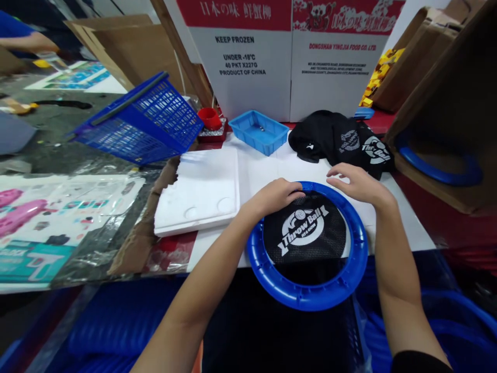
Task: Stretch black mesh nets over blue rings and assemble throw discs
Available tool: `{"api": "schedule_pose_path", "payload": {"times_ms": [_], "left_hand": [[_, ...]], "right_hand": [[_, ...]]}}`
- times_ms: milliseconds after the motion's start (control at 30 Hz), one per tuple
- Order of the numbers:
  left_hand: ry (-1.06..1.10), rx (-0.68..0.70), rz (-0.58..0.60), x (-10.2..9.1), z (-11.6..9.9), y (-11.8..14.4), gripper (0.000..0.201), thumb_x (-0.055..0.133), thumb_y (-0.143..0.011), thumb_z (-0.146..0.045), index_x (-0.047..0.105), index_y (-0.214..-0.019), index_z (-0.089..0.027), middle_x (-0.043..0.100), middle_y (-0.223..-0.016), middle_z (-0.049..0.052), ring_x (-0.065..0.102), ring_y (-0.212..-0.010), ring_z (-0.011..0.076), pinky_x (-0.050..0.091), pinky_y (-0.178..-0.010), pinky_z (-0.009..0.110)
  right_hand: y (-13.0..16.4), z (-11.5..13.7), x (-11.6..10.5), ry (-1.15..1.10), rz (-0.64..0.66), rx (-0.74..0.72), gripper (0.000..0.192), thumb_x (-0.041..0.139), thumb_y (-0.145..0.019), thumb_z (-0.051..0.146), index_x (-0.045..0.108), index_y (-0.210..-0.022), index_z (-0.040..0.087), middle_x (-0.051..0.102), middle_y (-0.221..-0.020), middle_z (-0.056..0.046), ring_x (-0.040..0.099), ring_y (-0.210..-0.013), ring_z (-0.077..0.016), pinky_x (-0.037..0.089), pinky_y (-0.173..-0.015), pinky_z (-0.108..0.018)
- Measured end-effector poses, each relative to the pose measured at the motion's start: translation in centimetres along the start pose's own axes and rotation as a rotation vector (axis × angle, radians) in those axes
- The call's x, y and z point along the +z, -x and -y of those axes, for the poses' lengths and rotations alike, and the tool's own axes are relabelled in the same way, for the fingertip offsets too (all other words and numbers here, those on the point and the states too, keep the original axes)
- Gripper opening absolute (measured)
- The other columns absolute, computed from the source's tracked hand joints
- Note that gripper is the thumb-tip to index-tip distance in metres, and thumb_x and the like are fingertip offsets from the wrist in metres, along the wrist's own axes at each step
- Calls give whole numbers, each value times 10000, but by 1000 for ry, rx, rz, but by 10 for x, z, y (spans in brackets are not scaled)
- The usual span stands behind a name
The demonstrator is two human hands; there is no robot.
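A blue plastic ring [254,254] lies at the table's front edge, its near side reaching past the edge. Inside it is a black mesh net [330,238] with white "Throw Ball" print. My left hand [278,196] is closed over the ring's upper left rim, fingertips at the mesh's top edge. Just beyond the upper right rim hovers my right hand [357,182], thumb and fingers apart with nothing between them. Behind it sits a pile of black printed nets [330,134]. A small light-blue tray [260,135] with a few tiny metal pieces stands further back.
White foam slab [205,189] and tilted blue basket [143,122] lie left; a red cup [209,119] stands behind. A large white carton [252,88] blocks the back. At right, an open cardboard box [438,194] holds another blue ring [435,168]. More blue rings [120,316] are below the table.
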State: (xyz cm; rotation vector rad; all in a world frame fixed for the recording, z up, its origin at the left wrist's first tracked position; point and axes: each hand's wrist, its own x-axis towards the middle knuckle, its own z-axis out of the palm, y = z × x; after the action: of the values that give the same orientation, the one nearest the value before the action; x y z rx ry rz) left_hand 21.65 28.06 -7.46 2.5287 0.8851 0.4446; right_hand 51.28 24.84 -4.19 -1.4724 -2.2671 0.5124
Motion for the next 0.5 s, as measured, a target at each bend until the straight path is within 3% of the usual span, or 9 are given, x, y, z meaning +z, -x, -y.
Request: {"api": "schedule_pose_path", "payload": {"times_ms": [67, 167, 233, 367, 500], "left_hand": [[55, 54, -2, 2, -1, -1, 232, 597, -1070, -348, 784, -1087, -212, 783, -922, 53, 697, -819, 209, 463, -782, 315], [197, 140, 13, 1, -7, -1, 197, 619, -1060, -321, 775, -1071, -200, 790, -966, 40, 701, -841, 187, 470, -803, 295], [265, 159, 17, -1, -11, -1, 193, 621, -1060, -314, 771, -1077, -193, 785, -942, 30, 690, -808, 169, 468, -794, 285], [304, 109, 24, -6, -10, 1, 205, 677, -1027, -331, 756, -1151, -189, 785, -978, 37, 693, -838, 172, 477, -807, 286], [248, 70, 127, -15, -3, 4, 178, 737, -963, -287, 770, -1107, -186, 785, -986, 50, 692, -858, 184, 479, -809, 299]], "right_hand": [[-3, 5, 4, -72, -23, -95, 381, 614, -1003, 567, 748, -1161, 247, 674, -1394, -121, 624, -1313, -312, 463, -1157, -476], [-7, 15, 12, -111, 117, -194, 396, 727, -932, 564, 765, -1184, 261, 554, -1572, -124, 487, -1487, -351, 366, -1249, -530], [-9, 20, 15, -138, 212, -232, 317, 699, -957, 514, 784, -1121, 256, 606, -1519, -118, 544, -1424, -336, 405, -1208, -504], [-9, 24, 12, -154, 287, -200, 282, 611, -1005, 446, 786, -1038, 227, 773, -1142, -89, 687, -1049, -263, 504, -975, -397], [-4, 25, 1, -154, 386, -156, 307, 640, -991, 492, 781, -1001, 220, 763, -1154, -90, 678, -1050, -255, 493, -957, -371]]}}
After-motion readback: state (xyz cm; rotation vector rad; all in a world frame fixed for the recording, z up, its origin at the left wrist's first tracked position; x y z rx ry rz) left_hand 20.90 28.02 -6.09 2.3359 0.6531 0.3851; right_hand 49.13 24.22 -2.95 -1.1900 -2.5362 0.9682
